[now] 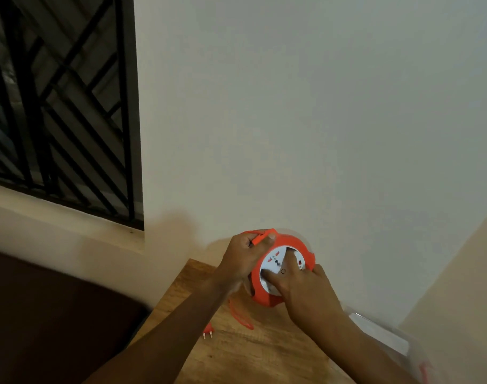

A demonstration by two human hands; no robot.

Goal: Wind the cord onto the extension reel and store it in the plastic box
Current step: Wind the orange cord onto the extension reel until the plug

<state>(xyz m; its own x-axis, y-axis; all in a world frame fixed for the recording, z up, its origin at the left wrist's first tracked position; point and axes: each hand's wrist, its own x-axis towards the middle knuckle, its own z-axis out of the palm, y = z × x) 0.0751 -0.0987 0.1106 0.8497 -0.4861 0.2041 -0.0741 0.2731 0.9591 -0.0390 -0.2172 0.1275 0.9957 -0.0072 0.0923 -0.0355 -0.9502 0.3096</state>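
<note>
An orange extension reel (290,245) with a white socket face is held up above the wooden table (253,353), near the wall. My left hand (243,257) grips its upper left rim and pinches the flat orange cord (260,236) against it. My right hand (303,289) presses on the white face from the lower right. A loose loop of the cord (241,318) hangs below the reel onto the table. Its orange plug (208,330) lies on the wood near the table's left edge.
A clear plastic box (389,336) with an orange latch stands at the table's right end, against the wall corner. A barred window (56,106) fills the upper left. A dark surface (51,314) lies left of the table.
</note>
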